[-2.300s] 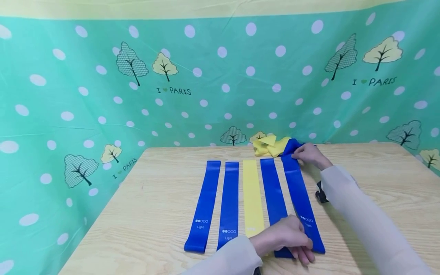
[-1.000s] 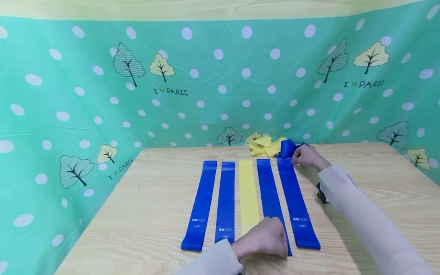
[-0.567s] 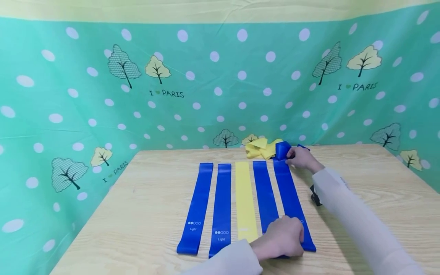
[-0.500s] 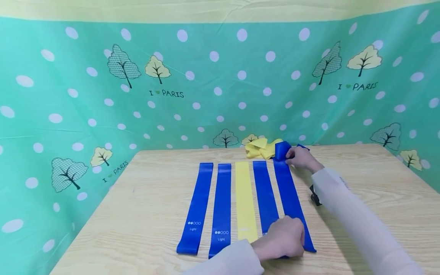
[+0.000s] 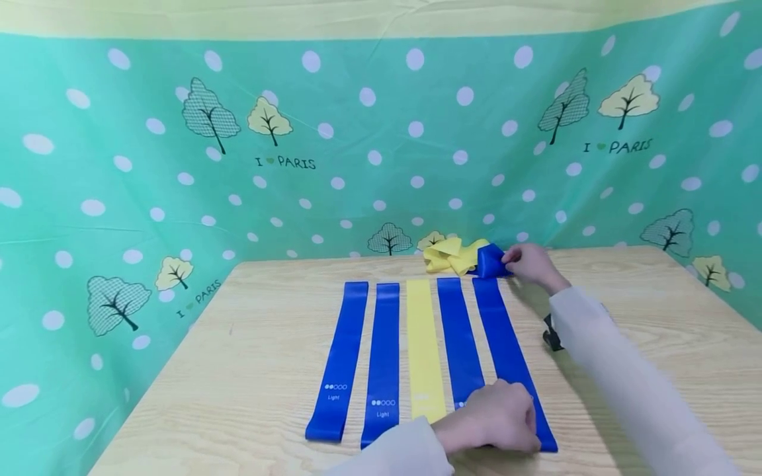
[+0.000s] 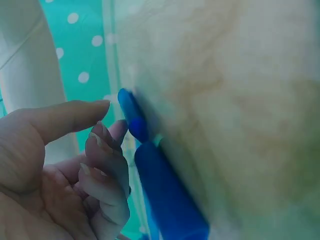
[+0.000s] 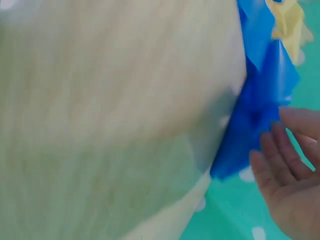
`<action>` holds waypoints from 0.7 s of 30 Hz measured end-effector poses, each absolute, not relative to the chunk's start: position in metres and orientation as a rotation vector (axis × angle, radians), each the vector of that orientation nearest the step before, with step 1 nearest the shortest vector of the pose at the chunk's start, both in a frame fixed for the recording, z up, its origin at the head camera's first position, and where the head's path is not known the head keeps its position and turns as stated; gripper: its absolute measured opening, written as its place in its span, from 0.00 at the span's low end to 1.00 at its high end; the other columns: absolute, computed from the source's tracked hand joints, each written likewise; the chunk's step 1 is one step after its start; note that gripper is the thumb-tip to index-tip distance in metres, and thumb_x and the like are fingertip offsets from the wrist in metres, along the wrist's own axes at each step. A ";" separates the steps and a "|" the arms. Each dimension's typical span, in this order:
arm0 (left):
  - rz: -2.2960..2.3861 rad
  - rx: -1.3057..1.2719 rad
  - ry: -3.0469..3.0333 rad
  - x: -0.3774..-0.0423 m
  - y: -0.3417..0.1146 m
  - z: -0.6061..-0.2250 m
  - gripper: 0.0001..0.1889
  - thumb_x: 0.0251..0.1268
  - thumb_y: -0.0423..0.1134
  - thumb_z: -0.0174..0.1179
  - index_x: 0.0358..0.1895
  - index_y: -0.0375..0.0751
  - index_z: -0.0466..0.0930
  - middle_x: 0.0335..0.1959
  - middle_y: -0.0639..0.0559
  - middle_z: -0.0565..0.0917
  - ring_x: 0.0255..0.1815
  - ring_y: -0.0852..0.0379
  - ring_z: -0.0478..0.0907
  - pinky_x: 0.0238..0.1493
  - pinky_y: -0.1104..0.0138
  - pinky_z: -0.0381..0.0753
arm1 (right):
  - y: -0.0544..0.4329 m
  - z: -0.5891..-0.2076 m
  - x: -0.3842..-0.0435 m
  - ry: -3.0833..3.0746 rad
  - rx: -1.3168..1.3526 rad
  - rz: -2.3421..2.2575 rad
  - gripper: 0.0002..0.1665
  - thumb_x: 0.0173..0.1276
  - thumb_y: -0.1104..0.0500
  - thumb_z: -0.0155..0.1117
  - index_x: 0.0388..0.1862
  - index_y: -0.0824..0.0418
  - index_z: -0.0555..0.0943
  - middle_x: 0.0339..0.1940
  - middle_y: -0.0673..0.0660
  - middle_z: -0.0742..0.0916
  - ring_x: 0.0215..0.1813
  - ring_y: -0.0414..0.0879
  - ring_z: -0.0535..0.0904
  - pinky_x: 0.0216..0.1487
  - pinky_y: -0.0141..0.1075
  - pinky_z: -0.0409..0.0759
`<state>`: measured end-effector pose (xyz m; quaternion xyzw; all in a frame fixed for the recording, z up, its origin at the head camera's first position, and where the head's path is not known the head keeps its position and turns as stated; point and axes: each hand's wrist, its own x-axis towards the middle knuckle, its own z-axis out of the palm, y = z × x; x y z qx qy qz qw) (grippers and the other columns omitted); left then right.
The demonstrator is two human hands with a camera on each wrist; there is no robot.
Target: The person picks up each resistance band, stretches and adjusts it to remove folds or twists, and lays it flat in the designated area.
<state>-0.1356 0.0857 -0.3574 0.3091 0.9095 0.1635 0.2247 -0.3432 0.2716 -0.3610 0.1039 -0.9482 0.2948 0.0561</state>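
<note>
Flat resistance bands lie side by side on the wooden table, blue ones around a yellow band (image 5: 425,344). My left hand (image 5: 497,416) is bent at the near end of the rightmost blue band (image 5: 506,330); in the left wrist view its thumb and fingers are apart, fingertips right at a blue band (image 6: 170,195). My right hand (image 5: 532,264) is at a heap of crumpled bands by the far edge. Its fingertips reach the heap's blue band (image 5: 491,261); in the right wrist view they are loosely bent beside the blue folds (image 7: 265,90).
A crumpled yellow band (image 5: 455,256) lies left of the blue one at the table's far edge. A black object (image 5: 552,334) shows beside the right sleeve. A green dotted cloth (image 5: 357,132) hangs behind the table (image 5: 250,357).
My right hand has left the rightmost band's far end and moved up to the crumpled blue one. My left hand shifted right to that band, whose near end has slid slightly toward me.
</note>
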 end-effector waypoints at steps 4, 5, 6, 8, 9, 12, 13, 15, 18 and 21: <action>0.556 0.841 2.538 -0.144 0.076 -0.349 0.15 0.59 0.43 0.63 0.15 0.51 0.75 0.08 0.64 0.69 0.10 0.68 0.66 0.14 0.76 0.65 | 0.279 -0.354 -0.344 -2.762 0.301 0.896 0.10 0.57 0.70 0.57 0.38 0.75 0.80 0.37 0.71 0.84 0.41 0.62 0.79 0.41 0.46 0.77; 0.599 0.821 2.533 -0.147 0.072 -0.347 0.16 0.60 0.43 0.63 0.15 0.50 0.75 0.08 0.63 0.69 0.10 0.67 0.66 0.13 0.75 0.64 | 0.279 -0.354 -0.345 -2.762 0.313 0.893 0.11 0.57 0.70 0.57 0.38 0.75 0.80 0.37 0.71 0.84 0.41 0.62 0.79 0.41 0.45 0.77; 0.642 0.796 2.524 -0.149 0.069 -0.345 0.17 0.61 0.42 0.62 0.14 0.50 0.74 0.07 0.62 0.68 0.09 0.66 0.65 0.12 0.75 0.62 | 0.279 -0.355 -0.345 -2.771 0.324 0.895 0.12 0.56 0.70 0.57 0.38 0.75 0.80 0.37 0.71 0.84 0.41 0.63 0.79 0.41 0.45 0.77; 0.736 0.738 2.495 -0.155 0.063 -0.342 0.18 0.62 0.41 0.61 0.13 0.48 0.73 0.07 0.60 0.67 0.08 0.64 0.63 0.12 0.74 0.59 | 0.278 -0.357 -0.345 -2.815 0.331 0.902 0.13 0.55 0.70 0.58 0.40 0.76 0.79 0.40 0.72 0.83 0.43 0.64 0.79 0.43 0.48 0.78; 0.778 0.712 2.483 -0.159 0.060 -0.341 0.19 0.63 0.41 0.60 0.13 0.47 0.72 0.07 0.60 0.66 0.08 0.63 0.63 0.12 0.74 0.58 | 0.277 -0.359 -0.345 -2.845 0.327 0.903 0.15 0.55 0.70 0.58 0.42 0.76 0.78 0.42 0.74 0.82 0.45 0.65 0.78 0.45 0.50 0.77; 0.875 0.653 2.480 -0.172 0.057 -0.339 0.20 0.64 0.39 0.59 0.11 0.46 0.71 0.06 0.58 0.67 0.09 0.62 0.65 0.12 0.73 0.58 | 0.279 -0.362 -0.344 -2.914 0.272 0.864 0.23 0.55 0.70 0.61 0.50 0.79 0.74 0.51 0.78 0.78 0.54 0.70 0.73 0.53 0.57 0.74; 0.898 0.640 2.488 -0.177 0.057 -0.339 0.20 0.64 0.39 0.59 0.12 0.45 0.72 0.07 0.58 0.68 0.09 0.61 0.65 0.13 0.73 0.59 | 0.281 -0.363 -0.344 -2.936 0.247 0.843 0.26 0.55 0.70 0.61 0.53 0.80 0.72 0.54 0.79 0.75 0.56 0.72 0.71 0.55 0.58 0.72; 0.939 0.616 2.503 -0.188 0.056 -0.340 0.18 0.64 0.38 0.59 0.14 0.44 0.74 0.08 0.56 0.71 0.10 0.61 0.68 0.13 0.73 0.62 | 0.284 -0.363 -0.343 -2.984 0.208 0.794 0.32 0.55 0.70 0.63 0.59 0.80 0.68 0.58 0.80 0.72 0.59 0.73 0.68 0.58 0.60 0.70; 0.987 0.575 2.514 -0.204 0.056 -0.342 0.14 0.64 0.36 0.58 0.19 0.41 0.78 0.12 0.53 0.76 0.12 0.60 0.71 0.15 0.72 0.65 | 0.288 -0.363 -0.342 -3.053 0.138 0.739 0.31 0.56 0.68 0.63 0.59 0.78 0.70 0.59 0.78 0.73 0.57 0.70 0.71 0.56 0.58 0.72; 1.021 0.562 2.513 -0.217 0.055 -0.342 0.11 0.64 0.35 0.57 0.23 0.37 0.82 0.15 0.49 0.80 0.13 0.59 0.73 0.16 0.72 0.69 | 0.293 -0.360 -0.341 -3.075 0.071 0.704 0.22 0.61 0.65 0.60 0.54 0.75 0.76 0.54 0.75 0.79 0.49 0.63 0.76 0.49 0.53 0.76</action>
